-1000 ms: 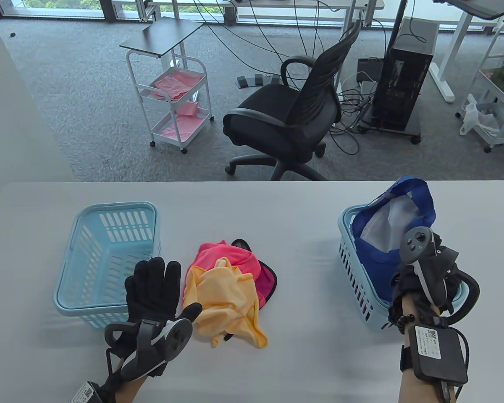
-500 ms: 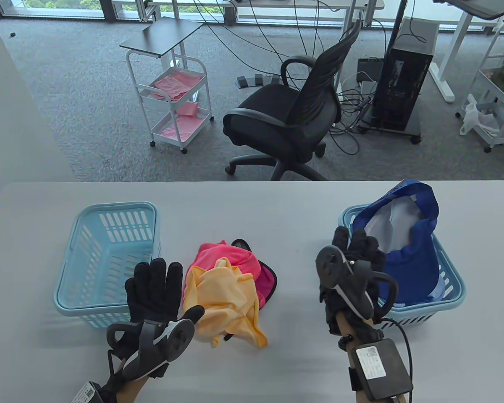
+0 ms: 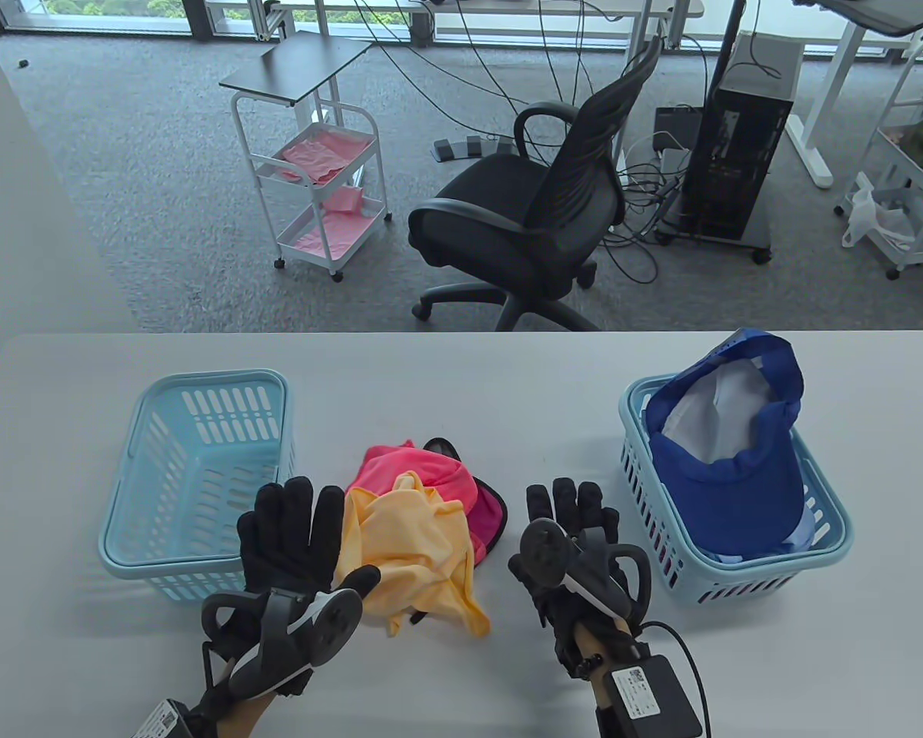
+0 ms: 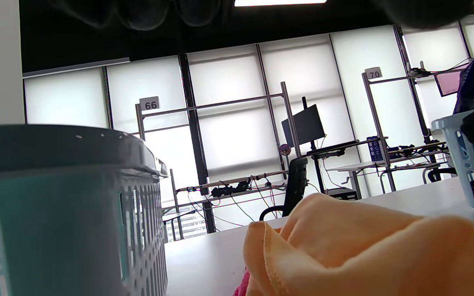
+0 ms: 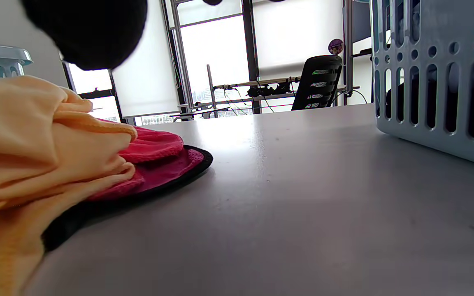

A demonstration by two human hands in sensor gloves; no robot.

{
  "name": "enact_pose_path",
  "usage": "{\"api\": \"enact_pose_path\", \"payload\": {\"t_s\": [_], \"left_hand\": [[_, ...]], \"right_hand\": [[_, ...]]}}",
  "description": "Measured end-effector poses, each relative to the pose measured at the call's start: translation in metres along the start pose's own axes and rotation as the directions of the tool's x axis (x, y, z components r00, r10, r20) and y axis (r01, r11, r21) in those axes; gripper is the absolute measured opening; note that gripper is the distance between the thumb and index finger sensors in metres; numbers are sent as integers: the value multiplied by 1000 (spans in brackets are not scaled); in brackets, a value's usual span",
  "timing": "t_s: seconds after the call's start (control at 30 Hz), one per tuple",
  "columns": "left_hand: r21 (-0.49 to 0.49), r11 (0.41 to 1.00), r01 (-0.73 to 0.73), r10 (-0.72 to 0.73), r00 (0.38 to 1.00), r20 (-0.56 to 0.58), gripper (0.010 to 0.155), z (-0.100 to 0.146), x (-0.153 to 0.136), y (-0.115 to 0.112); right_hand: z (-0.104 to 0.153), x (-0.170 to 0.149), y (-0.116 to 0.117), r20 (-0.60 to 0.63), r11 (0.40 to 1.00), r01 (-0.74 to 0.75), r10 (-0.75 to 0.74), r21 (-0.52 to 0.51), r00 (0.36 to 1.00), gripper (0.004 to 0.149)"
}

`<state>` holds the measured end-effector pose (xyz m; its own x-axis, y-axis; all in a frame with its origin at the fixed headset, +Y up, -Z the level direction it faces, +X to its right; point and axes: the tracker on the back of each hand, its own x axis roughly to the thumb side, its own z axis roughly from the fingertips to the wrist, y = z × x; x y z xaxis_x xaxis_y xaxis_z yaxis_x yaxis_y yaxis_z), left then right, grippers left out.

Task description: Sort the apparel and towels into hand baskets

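An orange cloth (image 3: 419, 550) lies crumpled on a pink cap (image 3: 461, 484) with a black-edged brim in the middle of the table. My left hand (image 3: 296, 534) hovers flat with fingers straight at the cloth's left edge, holding nothing. My right hand (image 3: 573, 523) is flat on the table between the pile and the right basket (image 3: 746, 573), fingers spread. That basket holds a blue visor (image 3: 727, 469). The left basket (image 3: 192, 469) looks empty. The orange cloth (image 4: 364, 250) fills the left wrist view's lower right, and in the right wrist view the cloth (image 5: 27, 139) covers the pink cap (image 5: 159, 158).
A grey table (image 3: 461, 384) carries everything. Behind it stand a black office chair (image 3: 538, 223), a white cart (image 3: 315, 169) with pink cloths, and a computer tower (image 3: 738, 154) among cables.
My right hand has left the blue visor in the right basket and moved left and down onto the table beside the pile. My left hand shifted slightly right toward the orange cloth.
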<state>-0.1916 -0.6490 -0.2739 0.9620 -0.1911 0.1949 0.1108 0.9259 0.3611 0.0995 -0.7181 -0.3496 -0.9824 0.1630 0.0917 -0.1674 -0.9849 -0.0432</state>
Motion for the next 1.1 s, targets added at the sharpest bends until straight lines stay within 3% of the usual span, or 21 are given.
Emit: {"api": "enact_pose_path", "payload": {"t_s": [0.1, 0.33, 0.57, 0.77, 0.9, 1.1], "left_hand": [[-17, 1000, -15, 15, 999, 29, 97, 2, 8, 1], [-159, 987, -36, 54, 993, 109, 99, -7, 41, -16], [-434, 893, 120, -38, 981, 192, 103, -44, 90, -66], [-590, 785, 188, -109, 980, 166, 101, -70, 95, -116], [-510, 838, 194, -149, 981, 128, 88, -74, 90, -124], [-368, 905, 213, -190, 977, 100, 56, -78, 89, -113]], "right_hand": [[0, -7, -4, -13, 1000, 21, -21, -13, 1000, 88], [0, -11, -7, -28, 998, 48, -50, -40, 998, 87], [3, -11, -11, -16, 995, 89, -90, -50, 996, 86], [5, -10, -11, -16, 992, 118, -119, -40, 993, 86], [5, -12, -11, -26, 990, 135, -136, -30, 990, 86], [5, -11, -11, -25, 991, 135, -136, -23, 990, 85]]}}
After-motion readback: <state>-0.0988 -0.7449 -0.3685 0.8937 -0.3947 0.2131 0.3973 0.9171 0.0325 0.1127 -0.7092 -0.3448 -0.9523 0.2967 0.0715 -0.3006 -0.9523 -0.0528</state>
